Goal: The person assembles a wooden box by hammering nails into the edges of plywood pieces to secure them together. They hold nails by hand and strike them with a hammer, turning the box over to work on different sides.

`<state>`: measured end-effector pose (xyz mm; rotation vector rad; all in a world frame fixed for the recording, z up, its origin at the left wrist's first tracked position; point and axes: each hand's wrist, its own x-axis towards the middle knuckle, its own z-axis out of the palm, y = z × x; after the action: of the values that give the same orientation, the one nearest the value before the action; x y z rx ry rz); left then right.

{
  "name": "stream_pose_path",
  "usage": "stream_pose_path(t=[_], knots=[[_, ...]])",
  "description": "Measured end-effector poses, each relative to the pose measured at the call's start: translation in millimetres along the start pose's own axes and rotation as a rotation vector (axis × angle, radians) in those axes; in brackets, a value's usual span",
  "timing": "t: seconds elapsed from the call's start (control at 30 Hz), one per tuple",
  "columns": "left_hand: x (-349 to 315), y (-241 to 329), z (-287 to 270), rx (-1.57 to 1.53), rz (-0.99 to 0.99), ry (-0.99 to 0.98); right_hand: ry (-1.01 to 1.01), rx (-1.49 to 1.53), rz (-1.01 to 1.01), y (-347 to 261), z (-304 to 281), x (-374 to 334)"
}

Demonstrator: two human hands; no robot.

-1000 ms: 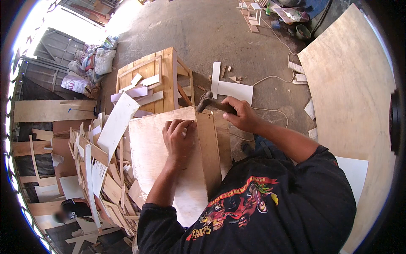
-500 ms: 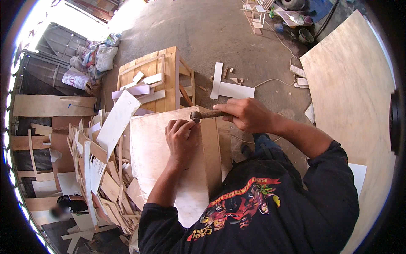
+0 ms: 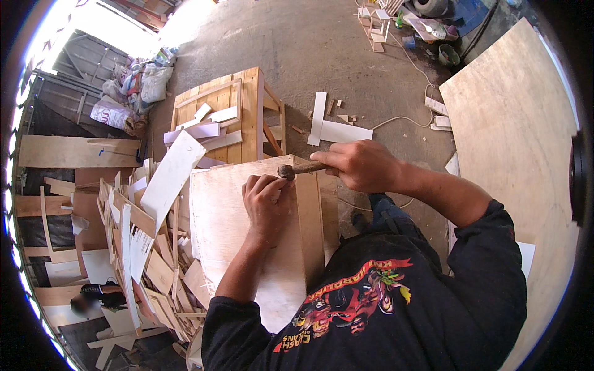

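Observation:
My right hand (image 3: 366, 166) is wrapped round the handle of a hammer (image 3: 302, 168). The hammer's head rests at the far right corner of a pale plywood box (image 3: 216, 213), just by the fingertips of my left hand (image 3: 266, 201). Those left fingers are pinched together on the box's top, close to its right edge. Whatever they hold, if anything, is too small and hidden to make out.
Beyond the box stands a plank-topped wooden table (image 3: 250, 93) bearing loose boards. To the left lies a heap of wood offcuts (image 3: 164, 266); another person (image 3: 102, 297) is past it. White boards (image 3: 343, 132) lie on the floor, and a large plywood sheet (image 3: 513, 123) is at the right.
The hammer and both my hands have hardly moved. Beyond the offcuts at lower left, the other person has shifted slightly.

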<state>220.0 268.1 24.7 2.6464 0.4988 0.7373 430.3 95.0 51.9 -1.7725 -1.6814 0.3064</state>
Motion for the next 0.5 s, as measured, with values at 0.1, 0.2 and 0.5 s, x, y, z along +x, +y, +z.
stream_pose_path(t=[0.1,0.2,0.5], knots=[[-0.7,1.1,-0.3,-0.016,-0.033,-0.004,-0.007,-0.016,0.025,1.8,-1.2,0.5],[-3.0,1.7,-3.5,-0.015,-0.089,-0.068,0.070,0.055,0.020,5.4,-4.5,-0.3],[-38.8,20.5,-19.4,0.132,0.097,-0.143,0.020,0.061,0.024,2.3,-5.4,-6.2]])
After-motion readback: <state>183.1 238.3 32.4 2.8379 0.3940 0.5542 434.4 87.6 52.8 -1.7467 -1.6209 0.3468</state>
